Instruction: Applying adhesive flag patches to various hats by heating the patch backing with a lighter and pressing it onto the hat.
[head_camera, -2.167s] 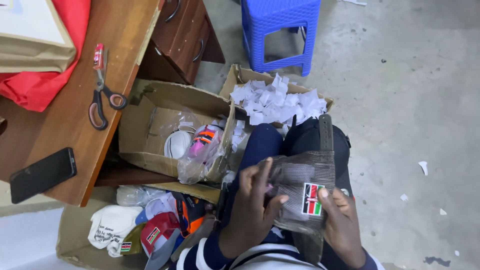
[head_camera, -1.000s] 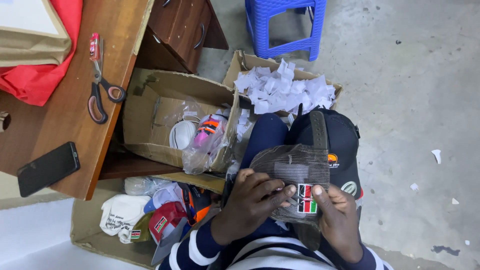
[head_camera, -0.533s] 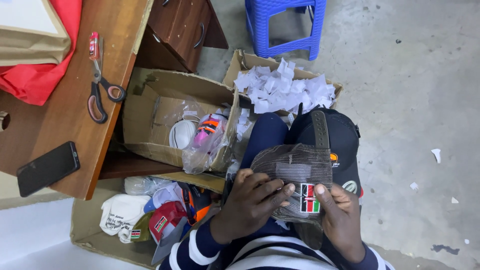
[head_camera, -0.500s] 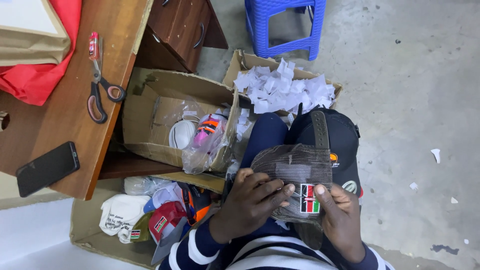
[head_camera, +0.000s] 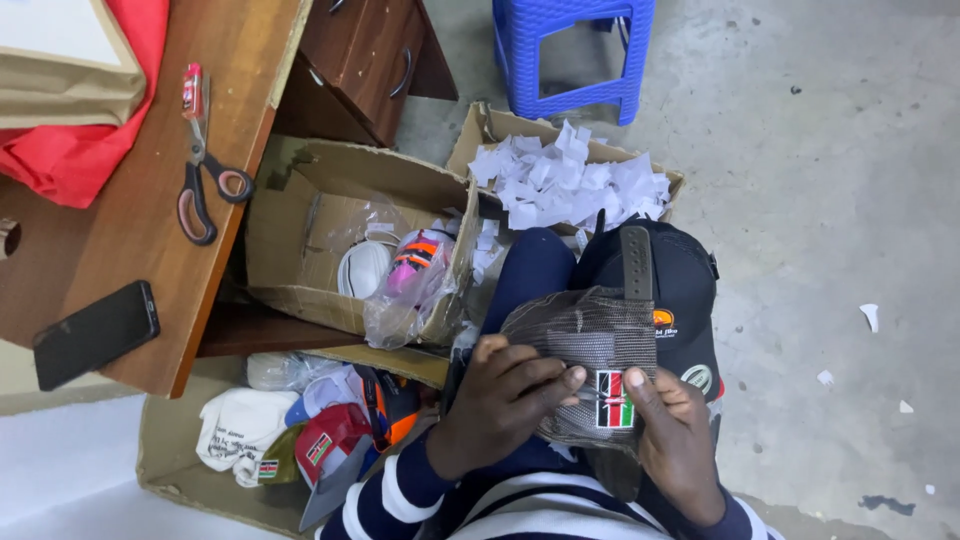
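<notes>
Left hand (head_camera: 500, 395) pinches cap (head_camera: 600, 345) mesh, right hand (head_camera: 680, 440) grips flag patch (head_camera: 614, 413) edge, steadying it flat | cap on lap | paper-scrap box (head_camera: 570, 180) ahead | scissors (head_camera: 200, 170), phone (head_camera: 95, 333) on worktop (head_camera: 150, 250)

The left hand (head_camera: 505, 400) and the right hand (head_camera: 678, 440) pinch a grey mesh cap (head_camera: 585, 345) with a small striped flag patch (head_camera: 614, 412), above a dark peaked cap (head_camera: 670, 300) resting on the lap.
</notes>
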